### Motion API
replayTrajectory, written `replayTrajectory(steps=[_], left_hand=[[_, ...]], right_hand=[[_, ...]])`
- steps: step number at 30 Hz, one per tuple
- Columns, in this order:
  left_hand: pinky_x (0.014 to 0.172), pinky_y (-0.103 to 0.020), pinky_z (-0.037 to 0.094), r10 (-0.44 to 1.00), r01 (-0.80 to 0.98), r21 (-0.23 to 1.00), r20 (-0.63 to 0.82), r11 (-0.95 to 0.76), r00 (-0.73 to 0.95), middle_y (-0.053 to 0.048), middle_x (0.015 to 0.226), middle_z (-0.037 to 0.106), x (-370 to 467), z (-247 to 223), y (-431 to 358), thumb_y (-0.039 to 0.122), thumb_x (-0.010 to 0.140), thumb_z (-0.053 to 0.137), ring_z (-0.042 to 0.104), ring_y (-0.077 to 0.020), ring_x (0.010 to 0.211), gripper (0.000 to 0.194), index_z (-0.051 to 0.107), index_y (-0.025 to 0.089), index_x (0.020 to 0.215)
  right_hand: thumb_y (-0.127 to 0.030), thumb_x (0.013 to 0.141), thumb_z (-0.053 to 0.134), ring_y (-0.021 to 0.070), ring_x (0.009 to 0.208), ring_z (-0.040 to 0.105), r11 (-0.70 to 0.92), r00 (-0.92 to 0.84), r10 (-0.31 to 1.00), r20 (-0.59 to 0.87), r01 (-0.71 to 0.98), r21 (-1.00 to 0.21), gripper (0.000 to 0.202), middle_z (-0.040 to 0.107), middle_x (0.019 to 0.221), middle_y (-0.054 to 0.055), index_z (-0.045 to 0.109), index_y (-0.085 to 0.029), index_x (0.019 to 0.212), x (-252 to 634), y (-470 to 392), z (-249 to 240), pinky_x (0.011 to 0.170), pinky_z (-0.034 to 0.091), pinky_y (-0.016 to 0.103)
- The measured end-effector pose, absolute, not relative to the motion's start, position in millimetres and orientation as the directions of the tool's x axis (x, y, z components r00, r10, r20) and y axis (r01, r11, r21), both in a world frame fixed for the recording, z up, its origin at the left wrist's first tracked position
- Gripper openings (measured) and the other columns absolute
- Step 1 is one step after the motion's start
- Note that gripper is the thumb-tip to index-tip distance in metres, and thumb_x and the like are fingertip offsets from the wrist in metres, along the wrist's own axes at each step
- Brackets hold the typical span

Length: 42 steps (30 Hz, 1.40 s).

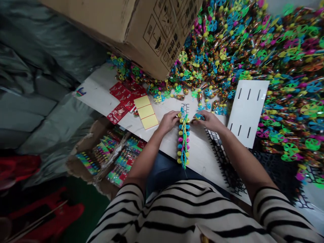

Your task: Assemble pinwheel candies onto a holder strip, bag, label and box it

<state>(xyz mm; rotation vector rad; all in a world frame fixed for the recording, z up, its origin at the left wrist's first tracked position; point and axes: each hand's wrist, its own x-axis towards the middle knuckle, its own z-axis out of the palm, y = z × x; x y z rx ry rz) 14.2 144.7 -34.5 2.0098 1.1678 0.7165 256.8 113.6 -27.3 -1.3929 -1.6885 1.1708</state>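
Sitting at a white bench (106,91), both hands working at the far end of a row of toys (183,141) lying straight on the bench just in front of the body. Left hand (168,121) pressing with curled fingers on the top of the row, grip closed on its yellow end piece. Right hand (209,120) pinching a small blue pinwheel toy (199,116) just beside the top of the row, grip clenched on it. Lying to the right, touching nothing of the hands, a white slotted card (248,111). Spreading behind and to the right, a big heap of coloured pinwheel toys (253,44). Resting to the left, yellow cards (146,111) and red cards (125,98). Standing above, a cardboard box (131,27); below the bench, an open carton (101,158) with packed toys.
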Motion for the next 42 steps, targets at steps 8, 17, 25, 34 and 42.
replayTrajectory(steps=[8, 17, 25, 34, 42], left_hand=[[0.084, -0.028, 0.049, 0.904, 0.537, 0.758, 0.162, -0.371, 0.396, -0.009, 0.1, 0.067, 15.0, -39.7, 136.7, 0.017, 0.085, 0.057, 0.062, -0.0163, 0.088, 0.029, 0.067, 0.014, 0.112], [0.088, -0.028, 0.049, 0.885, 0.442, 0.79, 0.259, -0.424, 0.387, -0.008, 0.1, 0.066, 15.0, -55.0, 130.6, 0.017, 0.088, 0.054, 0.061, -0.0164, 0.096, 0.026, 0.068, 0.016, 0.11], [0.088, -0.028, 0.049, 0.89, 0.455, 0.787, 0.252, -0.417, 0.379, -0.007, 0.1, 0.066, 20.0, -56.6, 133.5, 0.014, 0.087, 0.051, 0.061, -0.0168, 0.096, 0.031, 0.067, 0.018, 0.114], [0.089, -0.03, 0.05, 0.927, 0.418, 0.844, 0.218, -0.336, 0.304, -0.008, 0.109, 0.065, 28.1, -56.8, 157.6, 0.015, 0.084, 0.051, 0.061, -0.0173, 0.099, 0.034, 0.066, 0.017, 0.115], [0.091, -0.035, 0.051, 0.907, 0.469, 0.811, 0.169, -0.351, 0.385, -0.01, 0.114, 0.067, 14.1, -49.6, 163.8, 0.018, 0.083, 0.05, 0.061, -0.0191, 0.101, 0.035, 0.066, 0.018, 0.114]], right_hand=[[-0.024, 0.078, 0.064, 0.018, 0.071, 0.06, 0.225, -0.305, 0.952, -0.009, 0.721, -0.655, 0.011, 0.068, 0.077, 0.006, 0.071, -0.018, 0.085, 241.4, 115.8, -17.2, 0.066, 0.044, 0.026], [-0.015, 0.078, 0.061, 0.0147, 0.064, 0.06, 0.211, -0.325, 0.945, -0.031, 0.683, -0.699, 0.01, 0.07, 0.07, 0.004, 0.071, -0.017, 0.077, 235.8, 121.0, -19.2, 0.06, 0.041, 0.023], [-0.017, 0.075, 0.07, 0.0168, 0.069, 0.067, 0.175, -0.324, 0.942, -0.09, 0.702, -0.691, 0.005, 0.074, 0.075, 0.004, 0.074, -0.019, 0.076, 225.7, 140.2, -16.8, 0.065, 0.048, 0.025], [-0.016, 0.076, 0.07, 0.015, 0.076, 0.068, 0.163, -0.295, 0.955, -0.026, 0.596, -0.786, 0.021, 0.074, 0.088, 0.005, 0.07, -0.016, 0.097, 231.7, 153.4, -15.8, 0.073, 0.052, 0.027], [-0.03, 0.086, 0.054, 0.0245, 0.093, 0.065, 0.082, 0.067, 0.969, 0.238, 0.82, -0.567, 0.026, 0.071, 0.102, 0.01, 0.07, -0.016, 0.102, 345.9, 212.9, 9.8, 0.087, 0.05, 0.04]])
